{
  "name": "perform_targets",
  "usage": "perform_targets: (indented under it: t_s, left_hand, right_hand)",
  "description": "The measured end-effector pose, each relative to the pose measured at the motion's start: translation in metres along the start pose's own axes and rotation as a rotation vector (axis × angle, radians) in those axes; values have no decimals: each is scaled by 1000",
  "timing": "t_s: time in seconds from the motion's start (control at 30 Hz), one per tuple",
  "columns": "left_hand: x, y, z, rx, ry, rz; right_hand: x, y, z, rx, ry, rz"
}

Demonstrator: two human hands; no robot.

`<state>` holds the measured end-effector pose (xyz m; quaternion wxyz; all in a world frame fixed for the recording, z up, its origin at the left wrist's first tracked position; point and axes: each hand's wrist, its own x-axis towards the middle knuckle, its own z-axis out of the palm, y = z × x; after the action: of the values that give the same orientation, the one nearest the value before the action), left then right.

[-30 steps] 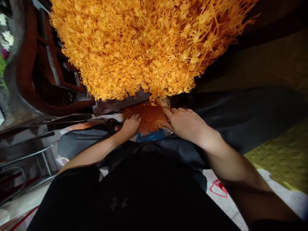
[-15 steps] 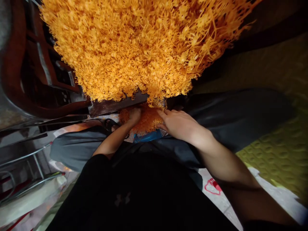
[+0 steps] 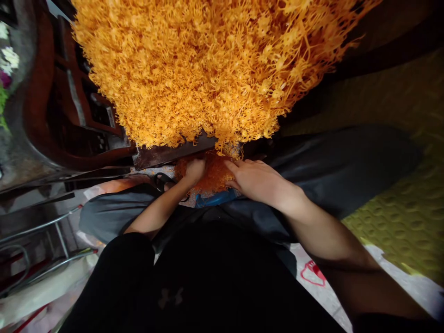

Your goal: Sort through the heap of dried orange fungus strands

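Hands meet at centre frame in a small orange heap [image 3: 211, 175] on the lap, left hand [image 3: 194, 170] curled into it, right hand [image 3: 258, 180] flat and loosely spread beside, apparently gathering strands fallen from the huge orange mass [image 3: 208, 69] above.

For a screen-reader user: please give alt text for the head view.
Both bare hands, left hand and right hand, press into a small heap of orange plastic sprigs on the lap, below a huge mound of orange plastic sprigs.
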<state>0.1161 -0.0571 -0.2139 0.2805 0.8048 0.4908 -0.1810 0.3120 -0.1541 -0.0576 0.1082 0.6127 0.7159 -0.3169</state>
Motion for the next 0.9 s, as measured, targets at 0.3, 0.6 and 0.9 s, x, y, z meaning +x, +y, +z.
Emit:
perform_targets:
  t_s: [0.3,0.6,0.9]
  left_hand:
    - [-84,21,-77,-1000,-111,86]
    - [-141,60,-133,-1050,69,300]
    - [-154,77,-146,-867,200,325]
  right_hand:
    - [-10,-9,-8,291,275,-158]
    - [-13,-15,-13,897,614,-297]
    - [-17,-14,-9,835,739,-425]
